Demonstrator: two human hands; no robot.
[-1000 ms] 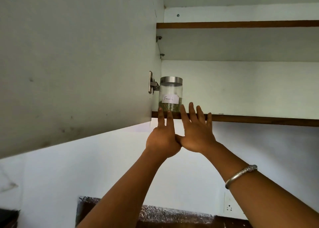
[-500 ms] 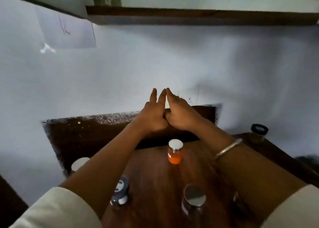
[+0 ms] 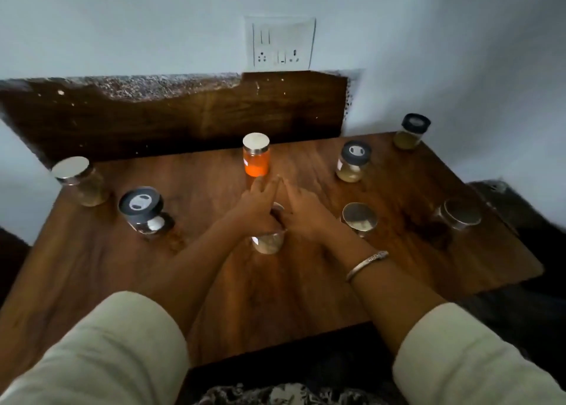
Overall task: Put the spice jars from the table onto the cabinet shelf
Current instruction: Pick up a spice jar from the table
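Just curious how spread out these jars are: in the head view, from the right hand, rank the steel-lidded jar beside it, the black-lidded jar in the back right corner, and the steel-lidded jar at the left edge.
1. Steel-lidded jar, just right of the right hand.
2. Black-lidded corner jar, back right.
3. Left-edge jar, far left.

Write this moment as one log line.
left hand: fingers straight, left of centre jar | right hand: fingers straight, right of it | jar: on table
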